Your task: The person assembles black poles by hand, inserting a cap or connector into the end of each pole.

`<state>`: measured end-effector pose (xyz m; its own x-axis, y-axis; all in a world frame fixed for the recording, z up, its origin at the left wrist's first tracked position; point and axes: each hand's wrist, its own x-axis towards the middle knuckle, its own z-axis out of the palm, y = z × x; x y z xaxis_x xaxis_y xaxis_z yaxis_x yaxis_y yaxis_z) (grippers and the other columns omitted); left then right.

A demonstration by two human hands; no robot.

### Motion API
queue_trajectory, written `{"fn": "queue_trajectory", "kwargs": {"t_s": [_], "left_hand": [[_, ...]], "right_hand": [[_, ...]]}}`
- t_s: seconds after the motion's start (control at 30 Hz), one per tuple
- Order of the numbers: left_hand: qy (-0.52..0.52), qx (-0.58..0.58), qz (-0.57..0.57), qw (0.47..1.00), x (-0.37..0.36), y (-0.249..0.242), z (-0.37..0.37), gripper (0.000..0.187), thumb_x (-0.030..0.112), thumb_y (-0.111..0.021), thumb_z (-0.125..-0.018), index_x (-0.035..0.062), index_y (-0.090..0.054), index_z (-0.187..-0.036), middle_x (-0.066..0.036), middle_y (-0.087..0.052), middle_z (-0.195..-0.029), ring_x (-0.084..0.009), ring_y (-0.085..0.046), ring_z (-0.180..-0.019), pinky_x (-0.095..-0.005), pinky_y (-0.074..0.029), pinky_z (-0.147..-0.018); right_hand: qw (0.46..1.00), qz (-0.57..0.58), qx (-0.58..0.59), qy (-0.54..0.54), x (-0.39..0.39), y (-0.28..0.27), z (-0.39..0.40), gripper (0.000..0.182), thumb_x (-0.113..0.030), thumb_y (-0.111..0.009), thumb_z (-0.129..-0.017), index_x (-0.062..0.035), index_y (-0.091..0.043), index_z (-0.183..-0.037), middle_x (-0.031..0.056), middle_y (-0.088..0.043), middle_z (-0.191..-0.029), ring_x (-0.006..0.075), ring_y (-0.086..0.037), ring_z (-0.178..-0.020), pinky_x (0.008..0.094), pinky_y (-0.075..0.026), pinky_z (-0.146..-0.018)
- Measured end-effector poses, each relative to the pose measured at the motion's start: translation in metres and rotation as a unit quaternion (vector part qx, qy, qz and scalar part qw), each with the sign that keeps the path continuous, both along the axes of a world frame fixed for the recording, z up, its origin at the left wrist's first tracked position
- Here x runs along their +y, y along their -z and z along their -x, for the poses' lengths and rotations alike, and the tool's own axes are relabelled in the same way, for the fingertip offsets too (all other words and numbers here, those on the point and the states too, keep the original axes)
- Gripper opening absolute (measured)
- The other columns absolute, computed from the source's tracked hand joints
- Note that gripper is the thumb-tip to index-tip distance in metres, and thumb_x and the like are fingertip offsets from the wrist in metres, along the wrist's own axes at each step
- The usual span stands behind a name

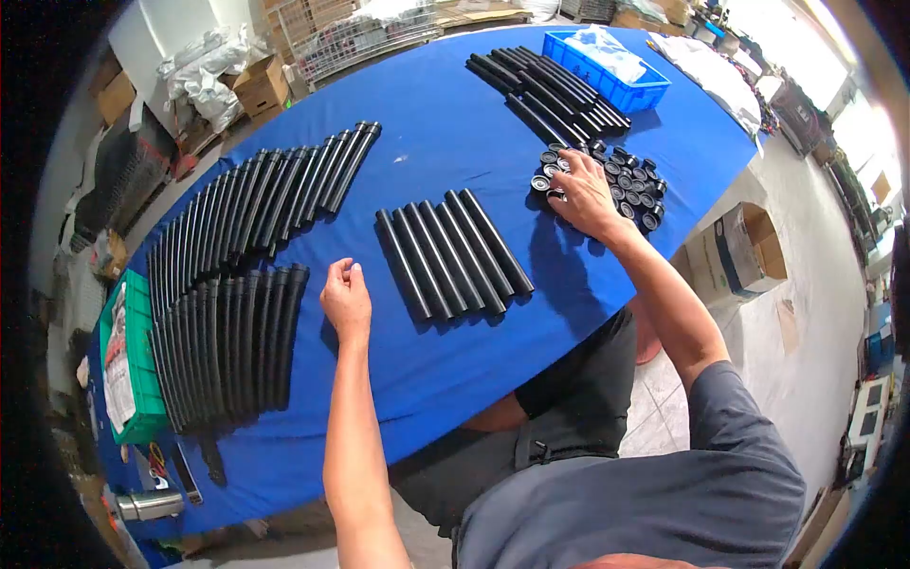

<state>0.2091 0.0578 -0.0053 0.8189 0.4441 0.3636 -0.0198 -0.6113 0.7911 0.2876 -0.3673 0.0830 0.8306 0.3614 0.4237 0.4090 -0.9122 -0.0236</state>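
My right hand [581, 192] reaches into a heap of small black caps [626, 183] at the right of the blue table [445, 123], fingers spread over the caps at the heap's left side. My left hand [345, 297] rests on the cloth with fingers curled and nothing visible in it, just left of a row of several black tubes [450, 253] lying side by side. Whether the right hand grips a cap is hidden by its fingers.
More black tubes lie in rows at the left [227, 332], upper left [275, 194] and far right [550, 85]. A blue bin [607, 81] stands at the far end, a green crate [128, 370] at the near left. A cardboard box [744, 251] sits on the floor right.
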Motion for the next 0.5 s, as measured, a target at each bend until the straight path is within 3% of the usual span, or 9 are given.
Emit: {"fn": "queue_trajectory", "kwargs": {"t_s": [0.1,0.27,0.37,0.4,0.43,0.5], "left_hand": [[-0.001,0.005,-0.010,1.000,-0.002,-0.003,0.001,0.023,0.017,-0.070,-0.094,0.0002,-0.072,-0.110,-0.011,-0.073,-0.083,-0.0201,-0.068,-0.072,-0.0357,-0.055,-0.069],[0.001,0.001,-0.027,1.000,-0.003,-0.007,0.002,0.022,0.016,-0.071,-0.094,0.0002,-0.072,-0.109,-0.012,-0.074,-0.085,-0.0215,-0.071,-0.075,-0.0360,-0.055,-0.072],[0.005,-0.029,-0.014,0.999,-0.001,0.001,0.001,0.022,0.016,-0.071,-0.094,-0.0003,-0.072,-0.108,-0.013,-0.074,-0.085,-0.0208,-0.071,-0.077,-0.0357,-0.056,-0.073],[0.003,-0.031,-0.004,0.999,0.000,0.004,0.000,0.022,0.018,-0.071,-0.093,0.0009,-0.072,-0.108,-0.014,-0.075,-0.085,-0.0249,-0.073,-0.077,-0.0379,-0.057,-0.073],[0.002,-0.036,0.007,0.999,0.001,0.006,-0.002,0.023,0.019,-0.071,-0.093,0.0022,-0.072,-0.108,-0.015,-0.075,-0.085,-0.0290,-0.074,-0.078,-0.0401,-0.057,-0.074],[-0.006,-0.013,-0.016,1.000,0.000,0.002,-0.001,0.023,0.020,-0.071,-0.093,0.0026,-0.072,-0.108,-0.016,-0.075,-0.085,-0.0287,-0.074,-0.078,-0.0397,-0.057,-0.073]], "right_hand": [[0.998,0.057,0.025,0.010,0.000,0.011,0.003,0.028,-0.023,-0.079,-0.078,-0.0084,-0.072,-0.102,0.0212,-0.047,-0.151,0.0398,-0.039,-0.143,0.0522,-0.033,-0.116],[1.000,0.016,0.002,0.021,-0.001,0.038,0.001,0.019,-0.019,-0.076,-0.082,-0.0060,-0.071,-0.096,0.0200,-0.051,-0.149,0.0400,-0.039,-0.144,0.0520,-0.032,-0.118],[0.998,-0.049,-0.027,-0.014,0.010,0.017,0.031,0.018,-0.016,-0.075,-0.082,-0.0052,-0.069,-0.095,0.0205,-0.052,-0.148,0.0398,-0.040,-0.143,0.0524,-0.034,-0.116],[0.995,-0.070,-0.051,-0.051,0.015,0.007,0.046,0.016,-0.013,-0.073,-0.084,-0.0048,-0.067,-0.095,0.0209,-0.052,-0.146,0.0404,-0.047,-0.136,0.0508,-0.039,-0.112],[0.991,-0.100,-0.050,-0.074,0.021,-0.004,0.063,0.016,-0.012,-0.073,-0.086,-0.0041,-0.063,-0.096,0.0209,-0.061,-0.129,0.0395,-0.060,-0.116,0.0473,-0.049,-0.098],[0.976,-0.180,0.119,-0.020,0.026,-0.016,0.091,0.021,-0.013,-0.074,-0.087,-0.0035,-0.059,-0.099,0.0192,-0.066,-0.106,0.0388,-0.065,-0.095,0.0461,-0.053,-0.083]]}}
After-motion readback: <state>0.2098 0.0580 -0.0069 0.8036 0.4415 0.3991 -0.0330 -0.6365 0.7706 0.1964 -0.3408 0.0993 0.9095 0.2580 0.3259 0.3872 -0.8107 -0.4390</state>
